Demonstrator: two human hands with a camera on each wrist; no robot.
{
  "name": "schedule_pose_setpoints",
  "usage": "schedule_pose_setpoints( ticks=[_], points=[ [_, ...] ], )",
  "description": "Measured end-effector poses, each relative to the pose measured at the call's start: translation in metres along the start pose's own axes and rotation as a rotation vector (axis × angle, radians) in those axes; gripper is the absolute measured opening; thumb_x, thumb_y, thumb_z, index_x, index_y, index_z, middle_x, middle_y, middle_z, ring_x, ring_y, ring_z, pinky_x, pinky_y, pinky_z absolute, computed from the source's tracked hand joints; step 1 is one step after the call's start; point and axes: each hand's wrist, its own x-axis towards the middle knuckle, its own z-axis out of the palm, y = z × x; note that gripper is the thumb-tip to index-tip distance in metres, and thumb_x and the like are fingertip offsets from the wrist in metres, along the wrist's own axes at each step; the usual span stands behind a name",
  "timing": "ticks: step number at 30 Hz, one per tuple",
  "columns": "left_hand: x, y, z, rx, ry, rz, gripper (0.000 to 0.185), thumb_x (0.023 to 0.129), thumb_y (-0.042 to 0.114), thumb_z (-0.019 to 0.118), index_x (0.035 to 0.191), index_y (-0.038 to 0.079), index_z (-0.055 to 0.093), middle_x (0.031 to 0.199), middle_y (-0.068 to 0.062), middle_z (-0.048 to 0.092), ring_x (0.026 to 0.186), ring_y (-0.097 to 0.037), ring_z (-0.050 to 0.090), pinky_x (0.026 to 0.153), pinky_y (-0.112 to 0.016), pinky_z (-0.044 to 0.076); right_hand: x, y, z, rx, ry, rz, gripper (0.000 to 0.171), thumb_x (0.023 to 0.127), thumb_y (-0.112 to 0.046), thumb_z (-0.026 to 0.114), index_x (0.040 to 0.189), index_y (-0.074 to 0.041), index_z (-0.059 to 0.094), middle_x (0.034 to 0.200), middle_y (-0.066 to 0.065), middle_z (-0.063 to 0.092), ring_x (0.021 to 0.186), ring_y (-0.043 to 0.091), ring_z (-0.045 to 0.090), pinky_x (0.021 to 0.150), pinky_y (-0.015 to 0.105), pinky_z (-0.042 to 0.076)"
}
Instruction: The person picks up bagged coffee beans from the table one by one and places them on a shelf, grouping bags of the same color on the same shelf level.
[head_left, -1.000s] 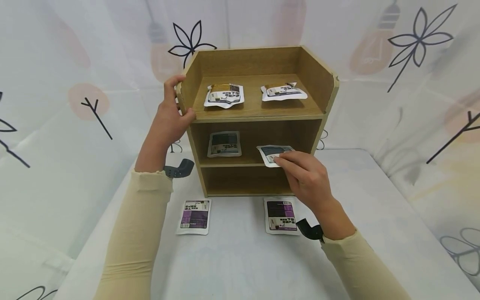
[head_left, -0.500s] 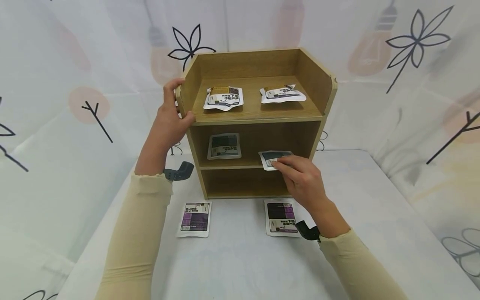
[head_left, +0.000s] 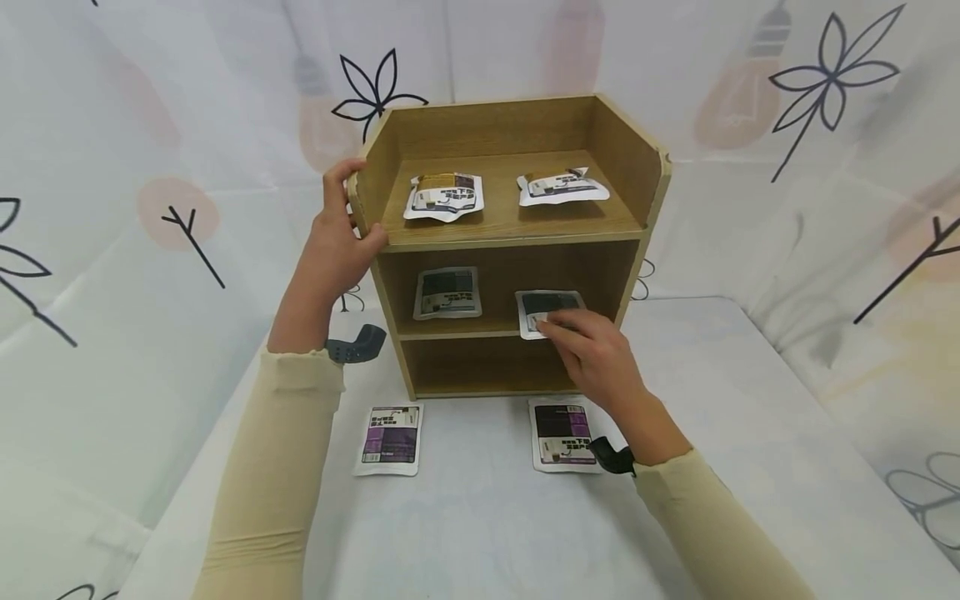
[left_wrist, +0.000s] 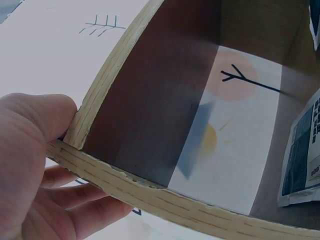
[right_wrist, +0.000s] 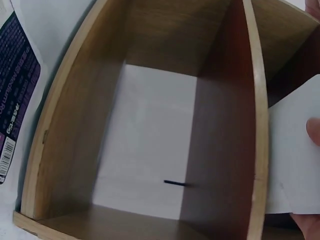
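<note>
the white surface (head_left: pixel 480 517) carries a wooden shelf (head_left: pixel 510 242) at 12 o'clock, with three levels, the top one open and walled on three sides. the left hand (head_left: pixel 333 242) grasps the shelf's left wall at its front top corner, at 10 o'clock: the thumb lies on the inner face and the fingers curl round the outside, which the left wrist view shows close up. the right hand (head_left: pixel 592 354) reaches into the middle level at 1 o'clock, and its fingers pinch the near edge of a dark pouch (head_left: pixel 546 307) that lies on that board at its right end, the near edge just over the board's front lip. a second dark pouch (head_left: pixel 447 292) lies flat at the left end of the same board, well apart from the first. on the top board lie two pale pouches, one left (head_left: pixel 444 196) and one right (head_left: pixel 562 187). on the surface in front of the shelf lie two purple pouches, one at 7 o'clock (head_left: pixel 390 438) and one at 5 o'clock (head_left: pixel 562 433), the latter just beside the right wrist.
</note>
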Motion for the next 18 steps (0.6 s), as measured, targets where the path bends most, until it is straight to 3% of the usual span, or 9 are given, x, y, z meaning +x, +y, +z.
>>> schedule_pose_setpoints(
  ticks=[7,18],
  points=[
    [0.0,0.0,0.0,0.006,0.001,0.002,0.072,0.092,0.011,0.048,0.143,0.043,0.009,0.142,-0.018,0.037,0.127,-0.04,0.05,0.093,-0.056,0.049,-0.002,0.011,0.009,0.006,-0.101,0.07,0.035,0.085,-0.006,0.07,0.118,-0.017,0.07,0.119,0.011,0.064,0.111,0.03,0.059,0.094,0.046,0.051],
    [0.001,-0.001,0.0,0.002,0.001,-0.003,0.072,0.092,0.012,0.048,0.142,0.045,0.008,0.144,-0.017,0.036,0.127,-0.04,0.05,0.094,-0.056,0.049,0.012,0.021,0.012,-0.025,-0.271,0.194,0.032,0.094,-0.014,0.06,0.126,-0.016,0.065,0.13,0.011,0.06,0.12,0.032,0.056,0.102,0.048,0.046]
  ],
)
